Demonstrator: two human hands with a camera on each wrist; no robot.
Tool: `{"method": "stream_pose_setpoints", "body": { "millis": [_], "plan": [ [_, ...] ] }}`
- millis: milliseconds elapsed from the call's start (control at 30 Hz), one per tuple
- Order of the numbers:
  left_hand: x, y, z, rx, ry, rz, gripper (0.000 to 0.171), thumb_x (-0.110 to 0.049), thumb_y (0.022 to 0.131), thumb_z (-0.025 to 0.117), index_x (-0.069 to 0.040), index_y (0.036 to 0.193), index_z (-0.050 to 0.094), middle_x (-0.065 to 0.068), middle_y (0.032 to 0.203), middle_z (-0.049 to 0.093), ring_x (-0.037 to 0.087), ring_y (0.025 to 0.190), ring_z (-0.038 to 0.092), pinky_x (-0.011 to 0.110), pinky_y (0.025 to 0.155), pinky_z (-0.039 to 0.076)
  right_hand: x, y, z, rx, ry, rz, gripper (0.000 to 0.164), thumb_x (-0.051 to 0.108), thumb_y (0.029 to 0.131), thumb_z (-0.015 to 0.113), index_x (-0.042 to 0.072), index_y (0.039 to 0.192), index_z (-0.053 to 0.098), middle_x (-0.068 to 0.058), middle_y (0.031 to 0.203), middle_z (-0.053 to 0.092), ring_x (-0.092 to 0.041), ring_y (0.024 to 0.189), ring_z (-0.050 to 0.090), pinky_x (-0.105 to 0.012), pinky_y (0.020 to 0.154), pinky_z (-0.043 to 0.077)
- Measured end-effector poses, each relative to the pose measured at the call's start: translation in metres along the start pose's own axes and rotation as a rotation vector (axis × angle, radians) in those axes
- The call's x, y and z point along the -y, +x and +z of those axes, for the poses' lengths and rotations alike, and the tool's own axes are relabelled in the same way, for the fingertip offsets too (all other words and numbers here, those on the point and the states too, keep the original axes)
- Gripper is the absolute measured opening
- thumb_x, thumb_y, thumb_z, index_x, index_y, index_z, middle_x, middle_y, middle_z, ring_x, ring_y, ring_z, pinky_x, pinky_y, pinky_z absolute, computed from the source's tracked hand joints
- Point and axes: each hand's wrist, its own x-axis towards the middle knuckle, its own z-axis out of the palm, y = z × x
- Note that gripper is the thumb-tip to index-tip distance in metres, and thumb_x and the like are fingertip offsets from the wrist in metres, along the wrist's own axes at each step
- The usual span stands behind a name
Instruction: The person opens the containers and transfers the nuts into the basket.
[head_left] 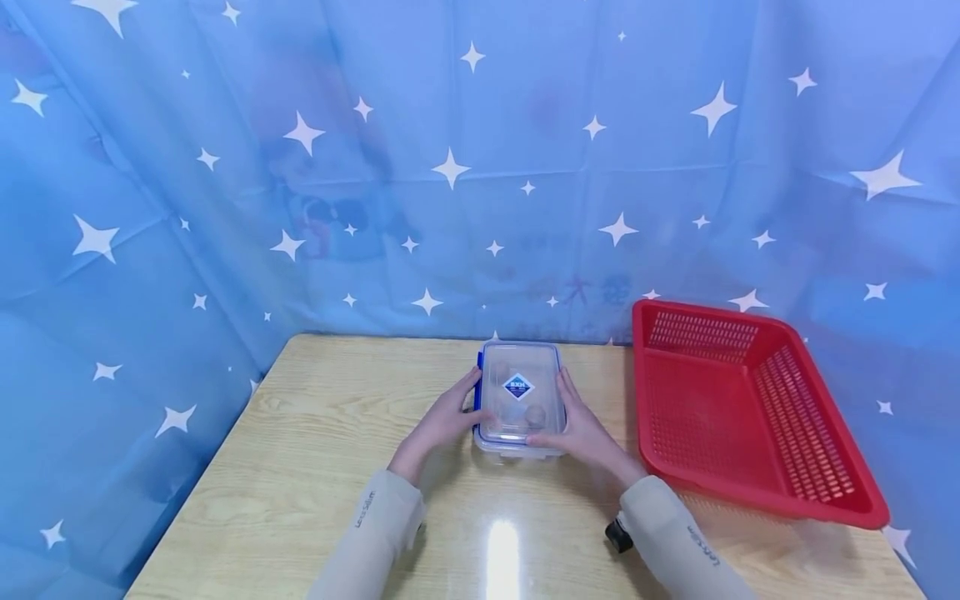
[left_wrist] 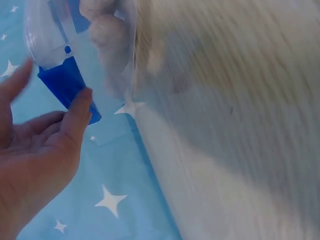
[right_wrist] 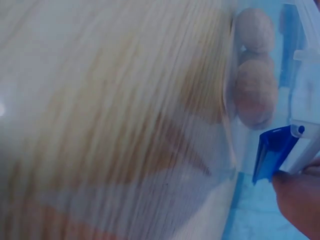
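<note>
A clear plastic food container stands on the table, its lid edged in blue and bearing a blue-and-white diamond label. Several round brown pieces show through its wall. My left hand grips the left side, thumb over the lid. In the left wrist view, a fingertip touches a blue side clip. My right hand holds the right side, thumb across the front corner of the lid. In the right wrist view, another blue clip juts out from the wall at an angle, with a fingertip at its lower end.
A red plastic basket with perforated walls sits at the table's right side, close to my right forearm. The wooden table ends at the back against a blue curtain with white stars.
</note>
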Motion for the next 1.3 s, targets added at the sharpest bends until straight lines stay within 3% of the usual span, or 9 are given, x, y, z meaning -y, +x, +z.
{"method": "stream_pose_setpoints", "body": {
  "millis": [167, 333, 633, 833, 1100, 1300],
  "plan": [
    [0.001, 0.005, 0.001, -0.069, -0.186, -0.088, 0.073, -0.017, 0.093, 0.069, -0.008, 0.156, 0.033, 0.017, 0.159, 0.039, 0.037, 0.147, 0.035, 0.052, 0.12, 0.035, 0.0, 0.001, 0.0, 0.007, -0.016, 0.015, 0.13, 0.052, 0.076, 0.082, 0.016, 0.16, -0.01, -0.007, 0.169, -0.013, -0.039, 0.156, -0.001, -0.065, 0.122, 0.015],
    [0.009, 0.003, 0.004, -0.097, -0.372, -0.191, 0.066, -0.013, 0.093, 0.069, -0.012, 0.152, 0.041, 0.017, 0.156, 0.042, 0.037, 0.138, 0.05, 0.043, 0.107, 0.052, -0.003, -0.001, 0.005, 0.015, 0.021, 0.042, 0.129, 0.053, 0.075, 0.081, 0.022, 0.16, -0.01, -0.002, 0.17, -0.012, -0.036, 0.157, -0.002, -0.067, 0.121, 0.015],
    [0.016, 0.006, 0.006, -0.133, -0.56, -0.231, 0.061, 0.001, 0.092, 0.066, -0.008, 0.149, 0.046, 0.026, 0.147, 0.05, 0.041, 0.119, 0.064, 0.046, 0.093, 0.06, -0.002, 0.0, 0.005, -0.003, 0.0, 0.019, 0.129, 0.055, 0.076, 0.081, 0.019, 0.161, -0.009, -0.003, 0.17, -0.013, -0.036, 0.157, -0.002, -0.064, 0.122, 0.015],
    [0.01, 0.007, 0.006, -0.153, -0.597, -0.262, 0.061, 0.006, 0.091, 0.063, -0.006, 0.148, 0.047, 0.027, 0.144, 0.053, 0.037, 0.107, 0.071, 0.046, 0.086, 0.063, -0.004, -0.001, 0.004, 0.001, -0.01, 0.005, 0.129, 0.053, 0.076, 0.081, 0.015, 0.161, -0.008, -0.006, 0.17, -0.012, -0.038, 0.156, -0.001, -0.064, 0.122, 0.015],
    [0.003, 0.009, 0.005, -0.167, -0.548, -0.27, 0.058, 0.008, 0.092, 0.059, -0.004, 0.148, 0.046, 0.027, 0.143, 0.054, 0.039, 0.108, 0.07, 0.043, 0.083, 0.064, -0.001, -0.001, 0.001, -0.003, -0.003, -0.004, 0.125, 0.046, 0.079, 0.081, 0.016, 0.161, -0.009, -0.006, 0.17, -0.013, -0.037, 0.156, -0.002, -0.063, 0.123, 0.014],
    [0.0, 0.011, 0.003, -0.173, -0.504, -0.284, 0.058, 0.009, 0.093, 0.057, -0.005, 0.148, 0.046, 0.026, 0.143, 0.055, 0.033, 0.105, 0.072, 0.037, 0.08, 0.064, 0.001, 0.0, -0.001, 0.008, 0.011, 0.008, 0.127, 0.05, 0.077, 0.081, 0.018, 0.161, -0.01, -0.003, 0.17, -0.013, -0.036, 0.157, -0.003, -0.065, 0.122, 0.015]
  ]
}}
